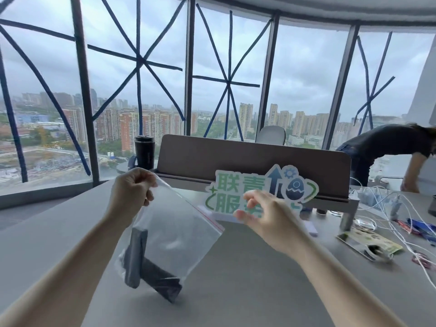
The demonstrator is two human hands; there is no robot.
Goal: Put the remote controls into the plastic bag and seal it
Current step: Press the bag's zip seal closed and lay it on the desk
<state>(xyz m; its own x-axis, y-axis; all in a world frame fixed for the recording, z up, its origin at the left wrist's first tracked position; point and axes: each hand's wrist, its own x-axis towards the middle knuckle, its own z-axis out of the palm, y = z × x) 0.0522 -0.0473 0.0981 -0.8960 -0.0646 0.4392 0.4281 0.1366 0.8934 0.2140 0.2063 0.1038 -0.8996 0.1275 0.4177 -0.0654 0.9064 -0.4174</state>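
A clear plastic bag (174,234) with a red zip strip along its top hangs above the grey table (247,267). My left hand (132,192) pinches the bag's upper left corner and holds it up. Two dark remote controls (151,272) lie inside at the bottom, one upright, one slanted. My right hand (264,213) hovers just right of the bag's red strip, fingers spread, touching nothing that I can see.
A green and blue cut-out sign (259,187) stands behind my right hand, before a brown desk divider (236,159). A black tumbler (144,152) sits at the back. Cables, chargers and packets (377,232) clutter the right side. A person (389,152) bends over at far right.
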